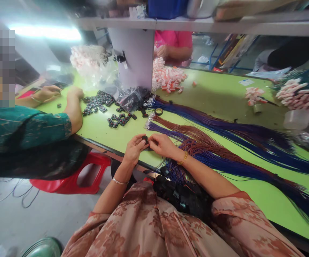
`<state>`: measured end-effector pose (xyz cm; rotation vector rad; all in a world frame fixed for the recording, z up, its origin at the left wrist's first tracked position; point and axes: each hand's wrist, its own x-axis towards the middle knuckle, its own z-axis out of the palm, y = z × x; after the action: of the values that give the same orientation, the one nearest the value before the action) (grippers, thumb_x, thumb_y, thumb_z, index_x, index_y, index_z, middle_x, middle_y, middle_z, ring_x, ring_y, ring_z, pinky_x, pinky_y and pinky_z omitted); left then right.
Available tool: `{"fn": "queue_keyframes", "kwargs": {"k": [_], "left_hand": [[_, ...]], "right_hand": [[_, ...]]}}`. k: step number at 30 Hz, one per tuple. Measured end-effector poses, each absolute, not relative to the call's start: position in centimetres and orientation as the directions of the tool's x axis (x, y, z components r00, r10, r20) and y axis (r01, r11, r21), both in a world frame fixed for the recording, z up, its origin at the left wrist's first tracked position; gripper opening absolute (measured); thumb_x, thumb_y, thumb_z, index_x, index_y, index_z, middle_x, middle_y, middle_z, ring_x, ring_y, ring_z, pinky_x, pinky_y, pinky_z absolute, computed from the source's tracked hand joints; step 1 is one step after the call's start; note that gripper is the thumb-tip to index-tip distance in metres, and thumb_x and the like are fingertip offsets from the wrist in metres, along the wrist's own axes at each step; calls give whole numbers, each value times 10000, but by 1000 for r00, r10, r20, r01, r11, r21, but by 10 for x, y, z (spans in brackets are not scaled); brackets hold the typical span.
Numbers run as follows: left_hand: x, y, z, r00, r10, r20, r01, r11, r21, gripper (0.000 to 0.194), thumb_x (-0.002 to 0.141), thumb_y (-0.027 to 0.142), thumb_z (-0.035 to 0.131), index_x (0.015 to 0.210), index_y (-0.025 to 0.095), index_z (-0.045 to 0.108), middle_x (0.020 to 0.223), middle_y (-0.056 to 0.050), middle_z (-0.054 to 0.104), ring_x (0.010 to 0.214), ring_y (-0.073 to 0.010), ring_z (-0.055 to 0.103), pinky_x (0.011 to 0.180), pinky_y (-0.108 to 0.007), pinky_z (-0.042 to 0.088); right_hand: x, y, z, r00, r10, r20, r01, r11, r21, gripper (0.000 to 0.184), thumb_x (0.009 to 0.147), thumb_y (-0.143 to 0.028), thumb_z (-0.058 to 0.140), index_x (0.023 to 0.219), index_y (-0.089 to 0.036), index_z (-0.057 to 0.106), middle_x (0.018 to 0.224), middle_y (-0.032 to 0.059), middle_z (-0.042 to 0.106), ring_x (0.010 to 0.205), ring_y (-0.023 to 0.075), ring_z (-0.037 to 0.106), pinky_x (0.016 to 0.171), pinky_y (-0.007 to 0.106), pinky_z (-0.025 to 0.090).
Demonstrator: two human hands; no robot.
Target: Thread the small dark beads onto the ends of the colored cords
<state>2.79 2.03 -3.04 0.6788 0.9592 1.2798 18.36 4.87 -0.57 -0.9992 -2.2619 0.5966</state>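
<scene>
- Left hand [134,148] and right hand [163,144] close together, the left tightly pinched; right-hand grip impossible to tell.
- Beneath both, green table [109,139].
- Stretched rightward across it, long blue and brown wires [224,164].
- Heaped beyond the wires, pink-and-white pieces [167,76].
- Scattered left of the wires, loose black blocks [114,125].
- Near the wire tips, roll of tape [159,114].
- Gripped in left hand, at the table's near edge, small black block [145,138].
</scene>
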Motion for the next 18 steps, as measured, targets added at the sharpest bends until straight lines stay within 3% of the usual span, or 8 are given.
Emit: {"fn": "queue_keyframes", "kwargs": {"k": [5, 10, 13, 15, 18], "left_hand": [[34, 13, -36, -17, 980, -197, -438, 170, 883, 386, 621, 208, 780, 977, 151, 644, 842, -33, 663, 719, -108, 617, 769, -281, 516], [30, 18, -35, 4, 975, -222, -457, 199, 867, 353, 651, 198, 755, 976, 147, 628, 872, -51, 672, 793, -148, 659, 870, -362, 512], [25, 26, -36, -5, 972, -235, -473, 205, 857, 337, 662, 182, 740, 977, 145, 625, 872, -53, 678, 806, -150, 666, 898, -378, 504], [24, 30, -38, -3, 971, -241, -485, 209, 849, 332, 663, 170, 735, 975, 139, 627, 871, -54, 682, 811, -147, 666, 909, -381, 501], [24, 31, -39, 8, 967, -253, -506, 222, 834, 328, 658, 158, 735, 968, 133, 629, 870, -56, 688, 814, -147, 668, 912, -378, 502]], "right_hand": [[184, 41, -13, -536, 798, 276, 604, 591, -535, 154, 825, -213, 477, 713, -160, 568, 640, 29, 572, 571, 123, 431, 561, 252, 262], [199, 79, -13, -515, 829, 218, 561, 518, -646, 246, 882, -275, 433, 793, -159, 630, 710, 15, 627, 624, 116, 493, 598, 220, 319], [209, 114, -17, -304, 938, 168, 786, 347, -512, 191, 827, -285, 527, 880, -164, 665, 857, 63, 663, 704, 153, 535, 634, 242, 337], [212, 129, -22, -273, 957, 96, 860, 288, -421, 182, 803, -277, 555, 886, -169, 676, 894, 84, 670, 729, 173, 544, 627, 253, 328], [214, 136, -28, -314, 948, 48, 873, 309, -377, 177, 824, -260, 522, 861, -173, 672, 891, 79, 681, 741, 174, 547, 617, 258, 314]]}}
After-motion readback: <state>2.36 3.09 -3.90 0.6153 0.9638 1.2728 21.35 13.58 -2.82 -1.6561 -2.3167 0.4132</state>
